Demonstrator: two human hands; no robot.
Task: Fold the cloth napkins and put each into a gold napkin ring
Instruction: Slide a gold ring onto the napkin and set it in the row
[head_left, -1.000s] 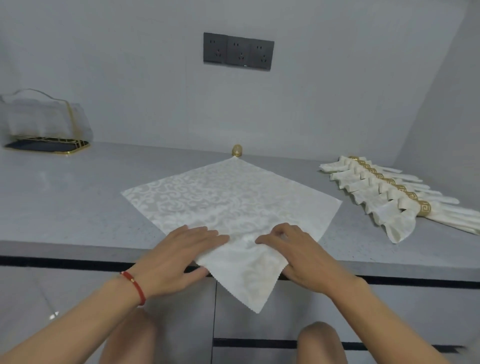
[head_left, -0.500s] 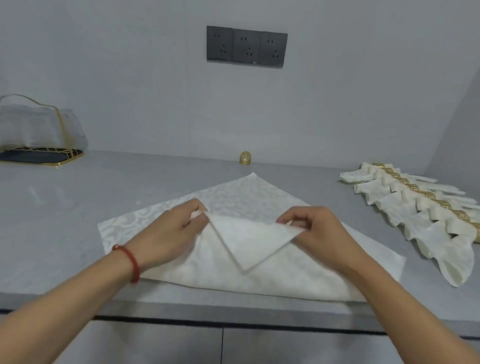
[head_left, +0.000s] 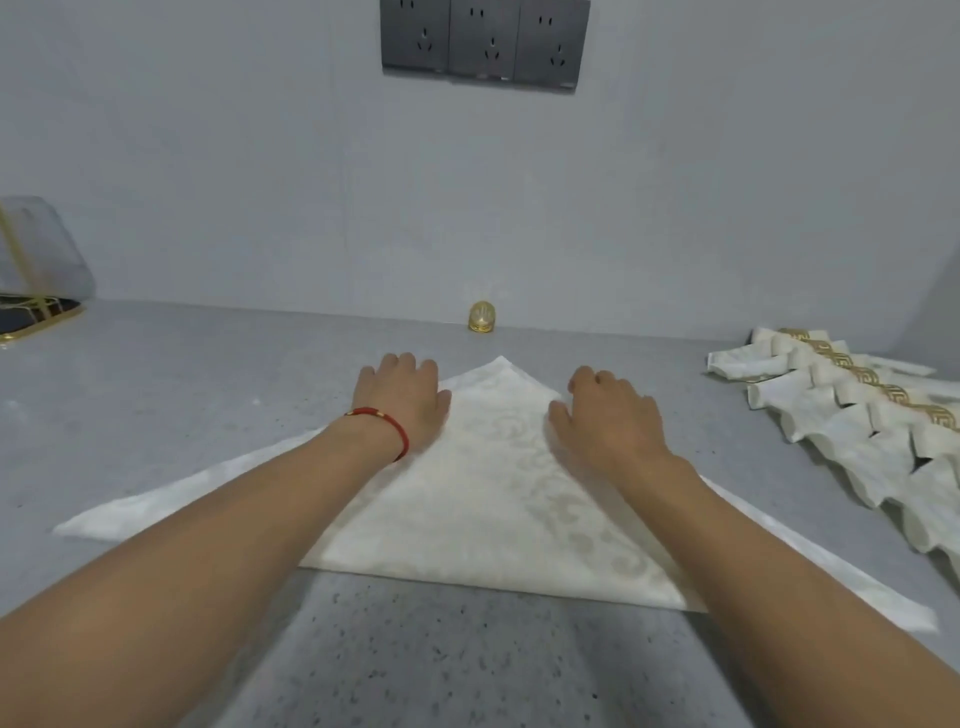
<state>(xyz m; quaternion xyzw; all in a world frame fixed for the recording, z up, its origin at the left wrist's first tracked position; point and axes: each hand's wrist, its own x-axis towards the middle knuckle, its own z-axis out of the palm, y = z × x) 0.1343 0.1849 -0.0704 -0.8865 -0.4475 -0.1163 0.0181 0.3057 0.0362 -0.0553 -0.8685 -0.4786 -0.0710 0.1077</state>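
1. So, closest in: the cloth napkin (head_left: 488, 499) lies on the grey speckled desk (head_left: 156, 395) folded into a triangle, long folded edge toward the person, point aimed at the wall.
2. Both hands are up near that point. The left hand (head_left: 402, 402), with a red bracelet (head_left: 384, 423) on the wrist, rests flat on the left slope, fingers laid out and grasping nothing. The right hand (head_left: 605, 415) presses on the right slope with fingers a bit bent; it looks like it's not pinching anything, just holding the cloth down.
3. What could go wrong, my guess: the top layer doesn't look perfectly lined up with the one under it, so if the hands slide while smoothing, the two layers could creep apart and the next folds come out crooked. The desk looks slick, so the whole napkin may skate around too.
4. Further back, the gold napkin ring (head_left: 482, 317) sits alone against the wall, well apart from the cloth and easy to knock rolling on a reach.
5. Off right, a row of finished napkins (head_left: 841, 415) in gold rings. Far left there's a clear gold-trimmed holder (head_left: 41, 270). Plain grey wall, dark power outlets (head_left: 485, 41) up top.
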